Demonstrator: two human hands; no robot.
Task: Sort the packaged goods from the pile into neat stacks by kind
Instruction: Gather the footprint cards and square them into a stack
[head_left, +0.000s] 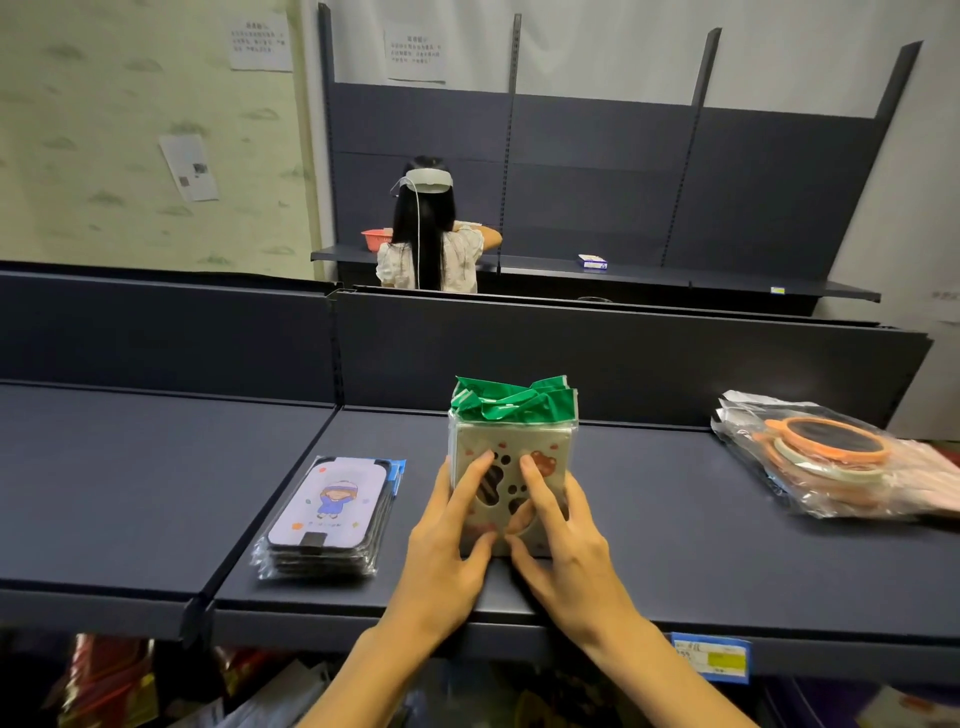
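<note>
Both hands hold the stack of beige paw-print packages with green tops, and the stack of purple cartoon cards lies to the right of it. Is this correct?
Not quite. In the head view, the stack of purple cartoon cards lies to the left of the stack of beige paw-print packages with green tops, not right. Both the left hand and right hand do hold it.

Three stacks (512, 462) of goods, two hands (449, 540).

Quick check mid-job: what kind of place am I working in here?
Probably a shop or stockroom: dark metal retail shelving, a price label on the shelf edge, and slotted uprights on the far wall unit.
</note>
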